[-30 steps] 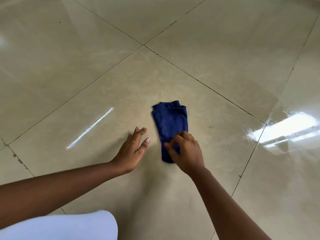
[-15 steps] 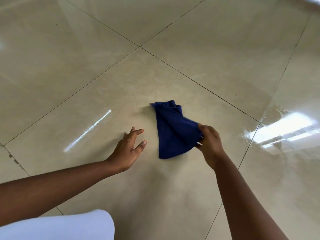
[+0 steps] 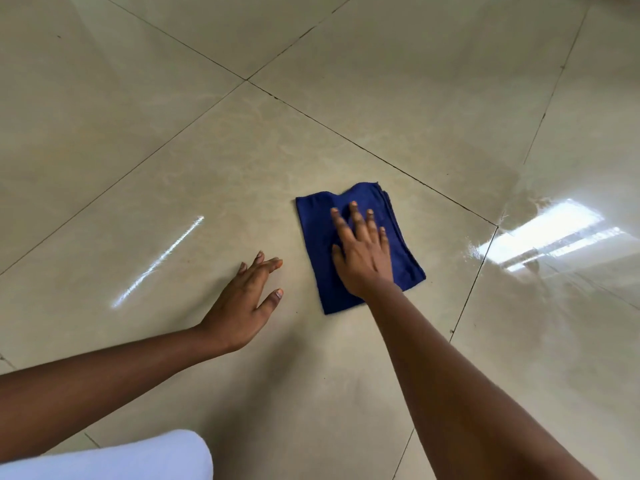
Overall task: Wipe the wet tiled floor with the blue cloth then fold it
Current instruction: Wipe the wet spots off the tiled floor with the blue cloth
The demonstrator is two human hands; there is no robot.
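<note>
The blue cloth (image 3: 317,237) lies flat on the glossy beige tiled floor (image 3: 214,161) as a folded rectangle, a little right of centre. My right hand (image 3: 362,252) lies palm down on top of it, fingers straight and spread, covering its middle. My left hand (image 3: 247,301) rests on the bare tile just left of the cloth, fingers extended, not touching the fabric.
Dark grout lines cross the floor diagonally. A wet, shiny patch with a bright window reflection (image 3: 550,233) lies to the right. A thin streak of glare (image 3: 156,263) shows on the left. White fabric of my clothing (image 3: 114,459) fills the bottom left corner.
My right hand had pinched the cloth's near edge and pulled it out to the right; now the cloth lies wider and flat, with the hand pressed open on it. My left hand stayed put.
</note>
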